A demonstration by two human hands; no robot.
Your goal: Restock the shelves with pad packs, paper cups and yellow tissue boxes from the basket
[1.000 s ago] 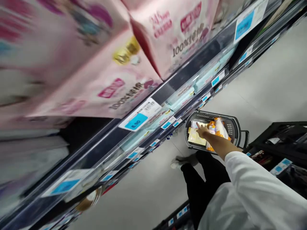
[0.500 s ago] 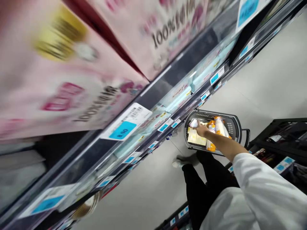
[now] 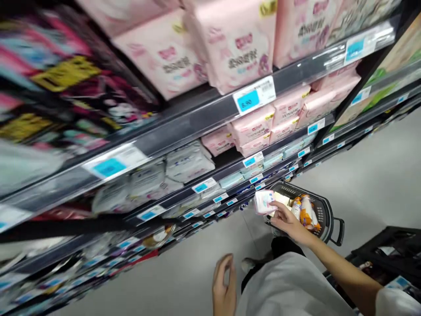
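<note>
Pink packs: stand in a row on the upper shelf, with printed fronts turned outward.
Dark packs: lie on the same shelf, at the left of the view, with yellow patches; blur across most of the print.
Price label: sits on the shelf edge below the pink packs and reads 8.90 on a blue field.
White shirt: covers the torso at the bottom of the view.
Left hand: hangs in front of the torso, beside the white shirt, with fingers open and loosely bent.
Right hand: reaches over the basket, gripping the small pack between thumb and fingers.
Small pack: is held at the left end of the basket, near the shelving; white and pink, probably soft plastic-wrapped, though small and soft in focus.
Basket: rests below the right hand, dark and slatted, with the handle projecting to the right.
Orange-and-white packages: lie inside the basket, toward the middle and right.
Pale yellow item: lies in the basket, partly behind the right hand.
Light shoe: stands on the gray floor.
</note>
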